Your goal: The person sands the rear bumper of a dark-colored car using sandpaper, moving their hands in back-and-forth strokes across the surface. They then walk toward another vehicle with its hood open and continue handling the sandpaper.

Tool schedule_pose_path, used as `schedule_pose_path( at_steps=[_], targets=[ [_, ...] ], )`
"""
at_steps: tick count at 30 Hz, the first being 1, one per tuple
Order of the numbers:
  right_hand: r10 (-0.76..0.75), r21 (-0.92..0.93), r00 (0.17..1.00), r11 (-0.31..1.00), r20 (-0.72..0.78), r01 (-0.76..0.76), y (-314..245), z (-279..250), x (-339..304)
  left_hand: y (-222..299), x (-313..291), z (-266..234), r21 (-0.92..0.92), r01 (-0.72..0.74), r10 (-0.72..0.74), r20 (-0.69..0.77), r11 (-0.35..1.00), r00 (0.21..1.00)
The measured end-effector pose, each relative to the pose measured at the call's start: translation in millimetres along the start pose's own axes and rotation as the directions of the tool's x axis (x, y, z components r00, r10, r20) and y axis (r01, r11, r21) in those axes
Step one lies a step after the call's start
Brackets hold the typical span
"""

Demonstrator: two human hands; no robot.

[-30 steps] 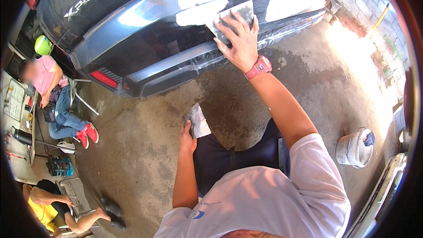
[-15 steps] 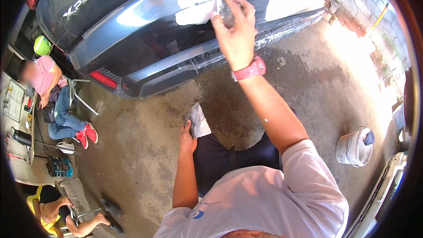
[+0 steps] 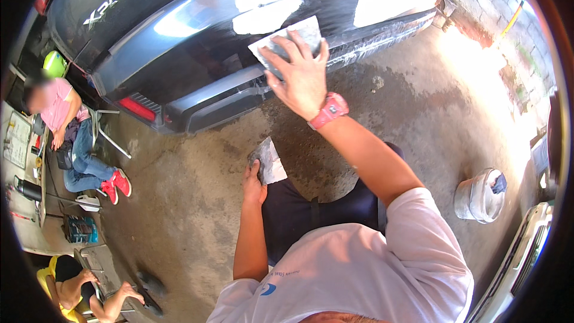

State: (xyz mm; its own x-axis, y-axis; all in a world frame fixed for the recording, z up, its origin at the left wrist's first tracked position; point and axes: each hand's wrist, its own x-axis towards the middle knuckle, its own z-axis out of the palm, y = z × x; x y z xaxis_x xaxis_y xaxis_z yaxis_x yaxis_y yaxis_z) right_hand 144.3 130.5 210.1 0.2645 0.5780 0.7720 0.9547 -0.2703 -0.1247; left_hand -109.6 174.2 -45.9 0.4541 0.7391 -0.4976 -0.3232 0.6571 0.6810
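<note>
Grey sheet [image 3: 311,29] under the right hand [image 3: 303,81], at the rear of a dark car [image 3: 179,72].
The right hand holds it, fingers spread across its face; whether the sheet touches the bodywork, I cannot tell. The left hand [image 3: 255,188] grips a grey-and-white piece [image 3: 272,166] between thumb and fingers, near the dark trousers [image 3: 293,218].

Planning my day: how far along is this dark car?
Probably worked already: chalky white streaks low on the dark car. In hand: the right hand holds a grey rectangular sheet at the car's rear; the left hand, a grey and white sheet. Possibly remaining: the glossy dark panel near the red lamp, showing no streaks.
</note>
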Motion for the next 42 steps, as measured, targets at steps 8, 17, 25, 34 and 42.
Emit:
schedule_pose_path(
  at_steps=[8, 17, 25, 34, 42],
  targets=[
    [-0.468, -0.243, 0.884, 0.857, 0.003, 0.455, 6.7, -69.8, 74.0, -5.9, 0.7, -6.3, -0.061, 0.006, 0.001, 0.108, 0.998, 0.994],
    [-0.693, -0.243, 0.696, 0.653, 0.189, 0.717, -1.8, -87.4, 121.0, -5.2, 0.7, 0.2, -0.058, 0.017, -0.011, 0.117, 0.998, 0.993],
    [-0.559, -0.388, 0.759, 0.652, 0.333, 0.651, 58.4, -71.8, 76.0, 0.3, -2.3, -2.9, -0.021, -0.013, 0.015, 0.074, 1.000, 0.997],
    [-0.393, -0.270, 0.893, 0.855, 0.221, 0.443, 92.2, -68.9, 44.7, 2.1, -4.3, -15.9, -0.027, -0.004, 0.006, 0.068, 1.000, 0.998],
    [0.368, 0.589, 0.903, 0.789, -0.222, -0.176, 65.5, -52.8, 45.1, 5.5, -7.9, -16.2, -0.023, -0.024, 0.026, 0.080, 0.999, 0.996]
  ],
)
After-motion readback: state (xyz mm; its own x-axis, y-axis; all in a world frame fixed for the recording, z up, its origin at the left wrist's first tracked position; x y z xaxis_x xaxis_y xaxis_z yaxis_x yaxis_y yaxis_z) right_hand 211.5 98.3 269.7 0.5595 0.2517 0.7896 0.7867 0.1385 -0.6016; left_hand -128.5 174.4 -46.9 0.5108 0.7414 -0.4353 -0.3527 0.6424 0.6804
